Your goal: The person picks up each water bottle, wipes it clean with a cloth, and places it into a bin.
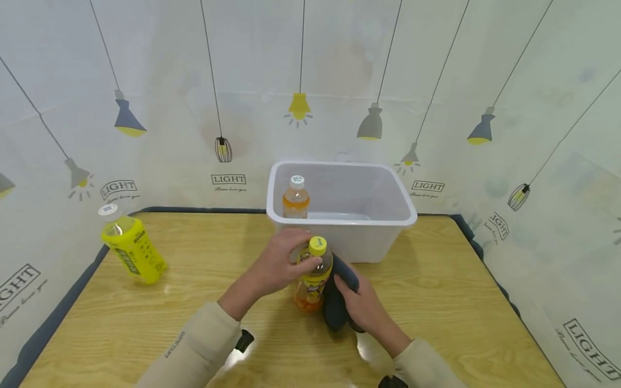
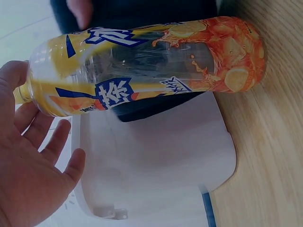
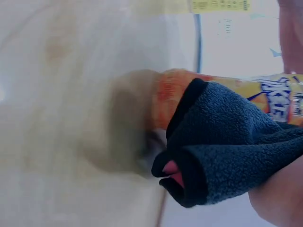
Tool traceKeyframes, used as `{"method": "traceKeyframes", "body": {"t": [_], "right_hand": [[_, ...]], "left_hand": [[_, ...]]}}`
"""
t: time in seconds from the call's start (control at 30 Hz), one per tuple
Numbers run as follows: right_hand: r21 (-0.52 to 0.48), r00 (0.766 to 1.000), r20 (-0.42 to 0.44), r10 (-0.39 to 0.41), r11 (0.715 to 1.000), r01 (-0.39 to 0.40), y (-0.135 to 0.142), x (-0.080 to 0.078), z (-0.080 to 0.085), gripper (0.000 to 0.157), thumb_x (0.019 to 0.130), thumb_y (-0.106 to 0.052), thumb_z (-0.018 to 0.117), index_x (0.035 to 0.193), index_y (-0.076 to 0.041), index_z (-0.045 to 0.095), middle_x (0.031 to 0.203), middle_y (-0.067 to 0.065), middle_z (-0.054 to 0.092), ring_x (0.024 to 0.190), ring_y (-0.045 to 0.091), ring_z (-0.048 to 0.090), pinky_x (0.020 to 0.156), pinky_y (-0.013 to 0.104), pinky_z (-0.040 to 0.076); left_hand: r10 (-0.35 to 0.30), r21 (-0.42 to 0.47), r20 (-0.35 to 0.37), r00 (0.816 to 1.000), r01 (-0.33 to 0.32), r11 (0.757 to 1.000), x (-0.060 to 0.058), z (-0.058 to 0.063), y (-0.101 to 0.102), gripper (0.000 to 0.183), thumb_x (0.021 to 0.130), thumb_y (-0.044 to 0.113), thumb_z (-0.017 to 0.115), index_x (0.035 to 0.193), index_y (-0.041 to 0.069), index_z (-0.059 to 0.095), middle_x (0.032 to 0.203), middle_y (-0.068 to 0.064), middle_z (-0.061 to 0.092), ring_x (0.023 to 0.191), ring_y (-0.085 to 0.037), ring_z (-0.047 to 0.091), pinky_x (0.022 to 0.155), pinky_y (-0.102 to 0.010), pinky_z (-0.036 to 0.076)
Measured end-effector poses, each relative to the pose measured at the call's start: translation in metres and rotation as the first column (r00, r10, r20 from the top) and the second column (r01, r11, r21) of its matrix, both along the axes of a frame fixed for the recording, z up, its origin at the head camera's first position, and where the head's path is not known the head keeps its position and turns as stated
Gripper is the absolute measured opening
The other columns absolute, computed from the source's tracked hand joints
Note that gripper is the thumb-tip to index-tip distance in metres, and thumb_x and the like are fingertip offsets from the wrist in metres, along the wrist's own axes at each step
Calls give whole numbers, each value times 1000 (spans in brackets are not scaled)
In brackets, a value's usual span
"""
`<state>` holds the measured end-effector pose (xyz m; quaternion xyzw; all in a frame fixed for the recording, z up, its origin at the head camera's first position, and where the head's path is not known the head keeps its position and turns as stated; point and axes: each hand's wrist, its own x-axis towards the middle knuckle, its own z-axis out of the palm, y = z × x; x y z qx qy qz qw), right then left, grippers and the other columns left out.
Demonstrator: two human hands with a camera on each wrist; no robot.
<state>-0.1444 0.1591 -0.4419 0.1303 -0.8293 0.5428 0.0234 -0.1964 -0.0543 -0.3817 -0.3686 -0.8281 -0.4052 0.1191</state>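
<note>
My left hand [image 1: 281, 262] pinches an iced tea bottle [image 1: 315, 285] with a yellow cap, thumb and fingers round its neck just below the cap. The bottle is close to upright; whether its base touches the table I cannot tell. In the left wrist view the bottle [image 2: 156, 66] shows its yellow label and orange lower part. My right hand [image 1: 365, 307] grips a folded dark blue cloth [image 1: 336, 302] against the bottle's right side. In the right wrist view the cloth [image 3: 232, 137] covers part of the bottle and hides most of the fingers.
Behind my hands stands a white plastic bin [image 1: 342, 237], holding a white-capped bottle [image 1: 296, 200] with an orange label at its left end. A yellow-green bottle [image 1: 136, 250] with a white cap stands at the table's left. A lamp-print curtain [image 1: 170, 108] hangs around the wooden table [image 1: 436, 302].
</note>
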Motion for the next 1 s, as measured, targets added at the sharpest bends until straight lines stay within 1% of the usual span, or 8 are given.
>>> {"method": "traceKeyframes", "body": {"t": [0.13, 0.27, 0.37, 0.47, 0.6, 0.8, 0.9, 1.0], "right_hand": [[-6, 990, -136, 24, 1000, -25, 1, 0, 13, 46, 104, -22, 46, 149, -18, 39, 151, 6, 45, 140, 22, 42, 114, 37, 36], [-3, 962, -269, 40, 999, -42, -1, -1, 20, 49, 102, -11, 47, 150, -15, 37, 152, 9, 42, 141, 25, 40, 113, 20, 33], [62, 930, -361, 61, 997, -41, -3, -1, 20, 56, 99, -2, 51, 152, -10, 33, 154, 12, 39, 141, 29, 39, 114, 15, 27], [147, 908, -407, 98, 988, -40, -4, -2, 19, 64, 96, 1, 52, 154, -7, 26, 157, 14, 33, 143, 32, 35, 116, 15, 22], [189, 918, -371, 140, 979, -73, -3, -2, 16, 68, 98, -1, 49, 157, -10, 16, 161, 12, 25, 146, 31, 28, 117, 15, 17], [147, 937, -315, 150, 983, -108, -2, -2, 7, 69, 99, 0, 47, 157, -12, 12, 162, 10, 21, 147, 29, 25, 117, 17, 16], [121, 953, -261, 156, 984, -128, -2, -1, -3, 69, 99, 1, 46, 157, -13, 11, 161, 11, 24, 145, 29, 29, 117, 22, 22], [117, 973, -164, 165, 982, -147, -2, 2, -14, 70, 99, 0, 46, 158, -15, 10, 159, 13, 29, 143, 27, 34, 117, 34, 30]], "left_hand": [[0, 9, 1, 1000, 0, 1000, 0, -2, 1, 33, 87, 28, 72, 116, 13, 68, 118, -2, 68, 116, -18, 59, 101, -39, 48], [-3, 15, -12, 1000, 4, 1000, -2, -3, 1, 33, 87, 29, 73, 116, 14, 68, 119, -2, 68, 115, -18, 60, 101, -39, 47], [-6, 14, -18, 1000, 7, 1000, -2, -3, 1, 33, 87, 29, 73, 116, 14, 68, 118, -1, 68, 113, -17, 60, 100, -38, 48], [-2, 11, -21, 1000, 2, 1000, -2, -3, 1, 32, 87, 29, 73, 115, 14, 68, 116, -1, 68, 111, -16, 60, 99, -37, 48], [-2, 13, -20, 1000, 2, 1000, -2, -4, 2, 31, 87, 29, 72, 115, 14, 68, 116, -1, 68, 111, -17, 60, 99, -38, 48], [-9, 20, -25, 1000, 9, 1000, -4, -5, 1, 29, 87, 29, 73, 113, 15, 68, 114, 0, 68, 109, -15, 60, 98, -37, 48], [-3, 14, -28, 1000, 3, 1000, -4, -6, 2, 29, 87, 29, 72, 111, 15, 69, 111, 1, 68, 107, -14, 60, 96, -36, 48], [-4, 12, -27, 1000, 4, 1000, -4, -6, 2, 29, 87, 29, 71, 112, 15, 68, 111, 1, 69, 107, -14, 60, 97, -36, 48]]}}
